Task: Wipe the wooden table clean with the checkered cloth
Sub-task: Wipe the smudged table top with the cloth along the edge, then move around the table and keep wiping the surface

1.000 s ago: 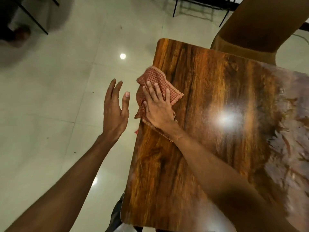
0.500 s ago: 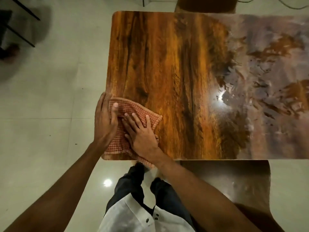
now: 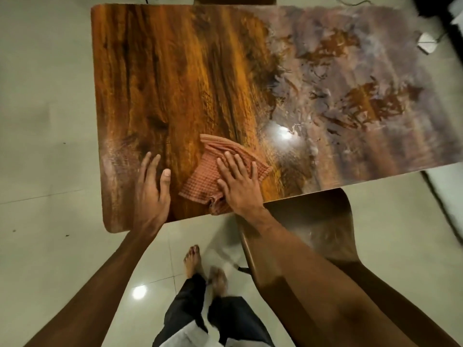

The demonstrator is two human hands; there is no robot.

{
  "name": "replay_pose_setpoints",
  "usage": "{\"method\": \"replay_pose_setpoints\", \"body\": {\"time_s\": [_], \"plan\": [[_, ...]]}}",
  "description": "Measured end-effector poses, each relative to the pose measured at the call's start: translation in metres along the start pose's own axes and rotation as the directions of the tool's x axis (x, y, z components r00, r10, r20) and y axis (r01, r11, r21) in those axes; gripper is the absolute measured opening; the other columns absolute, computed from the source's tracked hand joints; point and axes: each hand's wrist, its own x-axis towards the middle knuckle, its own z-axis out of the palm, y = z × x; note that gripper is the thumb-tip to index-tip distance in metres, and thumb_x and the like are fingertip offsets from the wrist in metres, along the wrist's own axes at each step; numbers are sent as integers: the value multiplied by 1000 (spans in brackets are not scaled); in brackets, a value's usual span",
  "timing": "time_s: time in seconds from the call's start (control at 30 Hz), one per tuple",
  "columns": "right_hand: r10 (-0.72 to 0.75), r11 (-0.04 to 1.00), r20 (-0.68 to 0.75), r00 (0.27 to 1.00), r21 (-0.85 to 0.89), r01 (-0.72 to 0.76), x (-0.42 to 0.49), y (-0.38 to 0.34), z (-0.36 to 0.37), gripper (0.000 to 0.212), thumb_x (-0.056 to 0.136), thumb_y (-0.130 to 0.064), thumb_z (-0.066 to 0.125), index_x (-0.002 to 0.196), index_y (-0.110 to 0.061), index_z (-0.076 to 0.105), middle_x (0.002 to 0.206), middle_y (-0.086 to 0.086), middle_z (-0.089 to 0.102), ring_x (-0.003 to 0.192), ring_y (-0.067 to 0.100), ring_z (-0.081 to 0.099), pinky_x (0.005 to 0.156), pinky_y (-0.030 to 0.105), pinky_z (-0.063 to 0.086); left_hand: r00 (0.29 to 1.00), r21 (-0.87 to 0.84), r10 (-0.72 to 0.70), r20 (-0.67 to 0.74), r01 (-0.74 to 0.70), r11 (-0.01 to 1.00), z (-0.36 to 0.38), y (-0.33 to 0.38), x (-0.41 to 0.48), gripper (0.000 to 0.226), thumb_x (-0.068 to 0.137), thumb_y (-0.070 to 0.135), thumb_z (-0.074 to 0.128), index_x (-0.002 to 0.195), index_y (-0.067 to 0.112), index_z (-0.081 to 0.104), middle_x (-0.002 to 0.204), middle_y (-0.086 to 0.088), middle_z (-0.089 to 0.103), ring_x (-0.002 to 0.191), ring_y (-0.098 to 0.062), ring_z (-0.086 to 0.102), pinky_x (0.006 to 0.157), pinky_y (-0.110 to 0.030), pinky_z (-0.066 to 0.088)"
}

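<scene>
The wooden table (image 3: 175, 71) fills the upper half of the head view, dark glossy wood on its left part and a greyish dusty film over its right part. The red checkered cloth (image 3: 205, 176) lies bunched near the table's front edge. My right hand (image 3: 238, 184) presses flat on the cloth with its fingers spread, covering the cloth's right side. My left hand (image 3: 152, 189) rests flat on bare wood just left of the cloth, not touching it.
A brown chair (image 3: 313, 221) stands tucked at the table's front edge under my right forearm. Another chair back shows at the far edge. A small white object (image 3: 427, 41) lies on the floor at the right. Pale tiled floor (image 3: 45, 121) surrounds the table; my legs are below.
The cloth and my right hand have slid right along the front edge from the front left corner. My left hand has come off the cloth onto bare wood.
</scene>
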Motion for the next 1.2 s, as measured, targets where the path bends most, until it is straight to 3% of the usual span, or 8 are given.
{"method": "replay_pose_setpoints", "body": {"time_s": [0.1, 0.17, 0.33, 0.53, 0.83, 1.03, 1.1, 1.2], "plan": [[274, 959, -15, 961, 83, -272, -17, 65, -14, 63, 112, -51, 19, 168, -31, -2, 176, -3, -10, 162, 21, -11, 128, 61, -1, 999, -68, 31, 14, -30, 997, 13, 9, -12, 60, 106, 50, 29, 154, 16, 40, 167, -2, 28, 153, -26, 28, 124, -52, 25], [334, 938, -6, 943, 95, -332, -22, 76, -14, 63, 112, -50, 17, 167, -30, -6, 175, 0, -14, 162, 25, -15, 129, 61, -5, 997, -76, 61, 38, -58, 995, 32, 19, -20, 64, 104, 56, 26, 156, 20, 38, 168, 1, 26, 155, -24, 25, 124, -54, 25], [50, 996, 18, 999, 66, -51, -34, 104, -10, 63, 111, -50, 18, 168, -29, 0, 176, -2, -10, 162, 22, -11, 129, 58, -1, 984, -56, 145, 100, -140, 989, 84, 68, -36, 67, 102, 60, 26, 155, 22, 39, 167, 1, 28, 153, -23, 28, 122, -50, 29], [261, 963, -53, 964, 84, -256, -66, 272, -29, 63, 112, -50, 18, 168, -27, -1, 176, 0, -8, 163, 21, -9, 131, 53, -3, 977, -42, 186, 103, -183, 982, 160, 141, -68, 65, 102, 56, 30, 156, 20, 37, 168, 3, 25, 155, -20, 25, 124, -52, 28], [-66, 996, -54, 996, 62, 69, -83, 340, -27, 63, 112, -47, 20, 168, -23, 4, 176, 2, -4, 163, 24, -4, 130, 51, -7, 1000, 57, 29, 5, -29, 998, 256, 234, -134, 70, 99, 61, 27, 157, 23, 36, 169, 2, 23, 155, -21, 23, 124, -52, 25], [213, 974, -21, 977, 89, -211, -86, 416, -51, 66, 112, -49, 19, 168, -22, -4, 176, 6, -8, 163, 29, -8, 131, 56, -3, 997, -46, 10, -70, -13, 999, 269, 248, -137, 67, 99, 56, 30, 156, 22, 38, 169, 1, 24, 155, -20, 23, 124, -53, 25], [149, 986, 4, 989, 74, -149, -83, 401, -50, 66, 112, -49, 20, 167, -25, -6, 175, 4, -16, 161, 29, -15, 128, 58, -9, 997, -82, 4, -75, -10, 997, 273, 249, -135, 67, 100, 55, 31, 156, 20, 38, 169, 1, 24, 155, -20, 22, 124, -53, 24], [-176, 984, 74, 982, 1, 176, -66, 369, -47, 63, 112, -48, 20, 167, -31, -6, 174, 0, -19, 160, 25, -18, 128, 61, -8, 995, -110, -35, -91, 25, 994, 282, 250, -136, 67, 100, 56, 30, 157, 21, 37, 169, 3, 22, 156, -19, 21, 124, -54, 26]]}}
